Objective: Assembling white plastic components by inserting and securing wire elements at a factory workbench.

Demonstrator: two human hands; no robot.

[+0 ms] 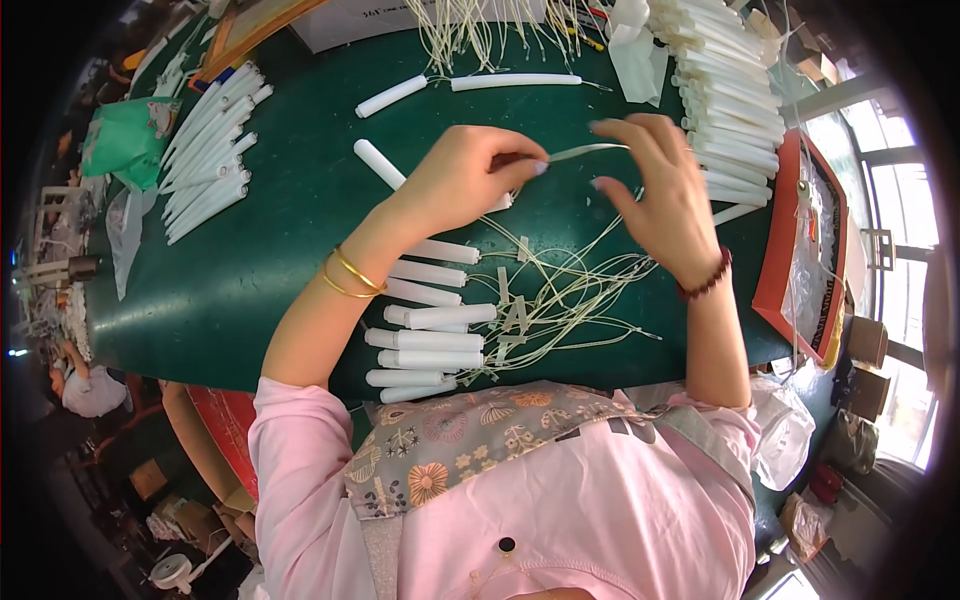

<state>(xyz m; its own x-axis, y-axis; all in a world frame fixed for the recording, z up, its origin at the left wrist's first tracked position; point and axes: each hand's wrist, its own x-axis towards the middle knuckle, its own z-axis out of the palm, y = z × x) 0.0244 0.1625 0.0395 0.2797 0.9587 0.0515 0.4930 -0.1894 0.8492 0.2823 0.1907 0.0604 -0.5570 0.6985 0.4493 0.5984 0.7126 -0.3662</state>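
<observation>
My left hand [470, 175], with gold bangles at its wrist, pinches one end of a thin whitish strip [585, 150] between thumb and fingertips. The strip stretches across to my right hand [658, 195], whose fingers and thumb are apart and slightly blurred; the strip's far end disappears at those fingers. Beneath my left hand lies a white tube [377, 160], partly covered by it. Closer to me, several white tubes [430, 340] lie in a column, their pale thin wires [570, 285] trailing right in a tangle. Small clear tape pieces [513, 320] sit among the wires.
Two wired white tubes [515, 82] lie farther back on the green table [270, 300]. White tubes are piled at left [210, 150] and stacked at right [730, 100]. A red box [785, 250] stands at the right edge. A green bag [125, 140] lies far left; loose wires [470, 30] hang at back.
</observation>
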